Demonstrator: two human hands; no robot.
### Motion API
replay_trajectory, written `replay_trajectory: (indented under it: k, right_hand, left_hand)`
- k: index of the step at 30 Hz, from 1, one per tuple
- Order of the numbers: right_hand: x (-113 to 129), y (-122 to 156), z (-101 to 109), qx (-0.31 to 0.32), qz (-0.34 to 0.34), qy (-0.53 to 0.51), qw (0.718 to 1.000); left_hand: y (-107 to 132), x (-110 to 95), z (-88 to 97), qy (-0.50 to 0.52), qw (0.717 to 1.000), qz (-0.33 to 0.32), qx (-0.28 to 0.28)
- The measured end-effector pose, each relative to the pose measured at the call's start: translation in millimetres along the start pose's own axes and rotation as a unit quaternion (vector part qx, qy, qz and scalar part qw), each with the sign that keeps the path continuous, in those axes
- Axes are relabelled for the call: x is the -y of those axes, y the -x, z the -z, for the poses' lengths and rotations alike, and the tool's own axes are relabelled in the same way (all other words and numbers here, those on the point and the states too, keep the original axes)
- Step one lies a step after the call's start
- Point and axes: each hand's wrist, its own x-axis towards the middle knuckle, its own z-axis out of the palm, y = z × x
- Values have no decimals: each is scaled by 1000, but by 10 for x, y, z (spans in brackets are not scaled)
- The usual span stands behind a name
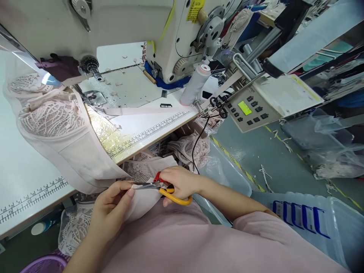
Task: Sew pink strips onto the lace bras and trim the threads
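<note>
My right hand (pixel 180 183) is closed round scissors (pixel 159 187) with a yellow and red handle; their steel blades point left. My left hand (pixel 110 210) pinches a piece of pale pink fabric (pixel 142 201) right at the blade tips, below the table's front edge. The fabric runs up to a pink lace garment (pixel 54 117) draped over the sewing table (pixel 25 170). A pink elastic strip (pixel 142 110) lies flat across the table toward the sewing machine (pixel 119 22).
A spool of thread (pixel 196 83) stands by the machine. A control panel (pixel 250 112) with a green display sits at the right. More lace pieces (pixel 187 148) fill a clear bin under the table. A plastic crate (pixel 301 220) stands at lower right, a purple basket (pixel 45 263) at lower left.
</note>
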Motion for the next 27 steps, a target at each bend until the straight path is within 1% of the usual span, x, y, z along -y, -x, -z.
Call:
replay_trajectory:
  k: [3,6,8,10,14,17,22,24,27]
  right_hand:
    - [0,2,-18,-10,-3,4,1000]
    - [-13,13,-23,-24,3,1,1000]
    - [-11,21,-17,-21,4,-2,1000]
    - [4,28,1,-8,-3,-3,1000]
    - [61,39,66,37,-19,-6,999]
    - [102,48,104,52,-19,-6,998]
    - [126,65,94,34,-30,9,999]
    - [117,72,74,27,-32,15,999]
    - [90,83,29,14,-27,20,999]
  left_hand:
    - [12,-22,-7,-1,1000,7,-10]
    - [28,-84,-39,16,999,27,-25]
    - [34,-110,-54,29,998,42,-39]
    - [35,-105,-52,36,998,39,-41]
    - [30,-46,-17,32,999,7,-10]
    - [27,-11,-7,30,999,9,-14]
    - [18,30,2,27,999,12,-11]
    - [17,38,10,27,999,13,-18]
    - [18,42,15,21,1000,9,-13]
